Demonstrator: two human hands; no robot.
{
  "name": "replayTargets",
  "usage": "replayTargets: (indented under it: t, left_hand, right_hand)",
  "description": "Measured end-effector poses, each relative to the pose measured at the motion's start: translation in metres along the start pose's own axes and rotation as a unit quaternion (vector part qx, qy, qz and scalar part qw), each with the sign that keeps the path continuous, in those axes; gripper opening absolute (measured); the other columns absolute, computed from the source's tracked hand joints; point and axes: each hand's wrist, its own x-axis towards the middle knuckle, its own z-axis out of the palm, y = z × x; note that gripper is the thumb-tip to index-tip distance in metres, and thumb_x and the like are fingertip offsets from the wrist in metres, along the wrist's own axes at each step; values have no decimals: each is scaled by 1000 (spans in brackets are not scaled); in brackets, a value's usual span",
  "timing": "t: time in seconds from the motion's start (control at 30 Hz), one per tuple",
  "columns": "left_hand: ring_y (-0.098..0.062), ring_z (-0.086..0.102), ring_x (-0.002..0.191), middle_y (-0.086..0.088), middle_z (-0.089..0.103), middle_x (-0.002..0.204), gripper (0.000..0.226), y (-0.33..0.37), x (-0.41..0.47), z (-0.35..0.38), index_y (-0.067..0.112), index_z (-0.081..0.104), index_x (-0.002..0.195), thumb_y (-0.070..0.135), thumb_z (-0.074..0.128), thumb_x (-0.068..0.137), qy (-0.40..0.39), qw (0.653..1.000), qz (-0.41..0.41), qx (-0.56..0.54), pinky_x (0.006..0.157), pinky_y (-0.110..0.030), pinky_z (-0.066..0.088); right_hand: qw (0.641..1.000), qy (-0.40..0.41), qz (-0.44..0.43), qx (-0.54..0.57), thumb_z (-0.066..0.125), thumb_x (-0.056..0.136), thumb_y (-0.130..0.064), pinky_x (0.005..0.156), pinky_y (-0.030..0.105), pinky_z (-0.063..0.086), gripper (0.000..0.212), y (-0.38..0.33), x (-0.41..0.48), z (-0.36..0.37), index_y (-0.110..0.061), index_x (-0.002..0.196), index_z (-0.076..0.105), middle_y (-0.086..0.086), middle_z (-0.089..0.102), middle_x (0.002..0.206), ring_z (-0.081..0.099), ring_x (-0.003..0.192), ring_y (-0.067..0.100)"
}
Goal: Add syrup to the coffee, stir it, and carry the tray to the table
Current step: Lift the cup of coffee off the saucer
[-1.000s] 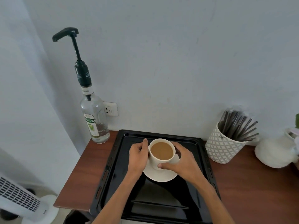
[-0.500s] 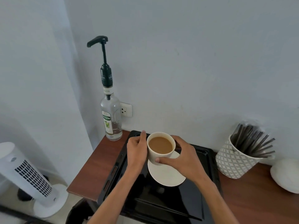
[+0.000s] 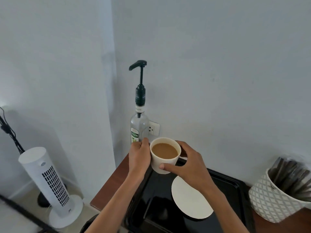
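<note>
A white cup of milky coffee (image 3: 164,154) is held in the air above the black tray's (image 3: 232,187) far left corner. My left hand (image 3: 140,155) grips its left side and my right hand (image 3: 186,163) wraps its right side, thumb on the front. The white saucer (image 3: 190,200) lies bare on the tray, below and to the right of the cup. A clear syrup bottle (image 3: 139,126) with a dark green pump stands upright in the corner just behind the cup; its spout (image 3: 134,66) points left, high above the cup.
A white patterned pot (image 3: 272,199) of dark stirrers stands on the brown table (image 3: 111,185) at the right. A wall socket (image 3: 154,128) sits behind the bottle. A white tower fan (image 3: 47,184) stands on the floor at the left.
Both hands have lifted the cup off the saucer and carried it up and left toward the syrup bottle. My view has swung left; the saucer stays on the tray.
</note>
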Motion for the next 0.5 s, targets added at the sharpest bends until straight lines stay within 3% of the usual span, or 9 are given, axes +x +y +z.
replayTargets:
  t: [0.17,0.3,0.4,0.5]
  left_hand:
    - [-19,38,47,0,39,47,46,12,16,-20,14,36,51,30,45,93,22,1000,-7,15,50,-31,32]
    - [-16,27,40,2,29,46,49,25,31,-38,20,28,46,25,44,92,28,1000,-5,11,41,-22,24]
    - [-15,22,42,-3,28,53,41,35,42,-54,15,29,54,22,44,91,30,1000,-7,-6,43,-25,19]
    - [-14,20,39,-1,27,48,47,46,51,-66,19,26,47,18,43,91,36,999,-2,-25,38,-21,18]
  right_hand:
    - [999,-30,-15,-6,89,57,-65,85,1,47,71,-12,21,12,-53,118,56,-37,65,118,60,113,-11]
    - [993,-105,15,-45,92,52,-66,82,7,45,100,-17,39,3,-64,134,34,-37,52,129,58,112,-11]
    - [987,-126,33,-92,92,59,-60,84,12,48,116,-23,54,-13,-50,154,26,-23,45,139,62,110,-1]
    - [990,-87,18,-109,86,73,-53,79,14,51,98,-41,76,-24,-42,155,33,-16,51,137,66,103,3]
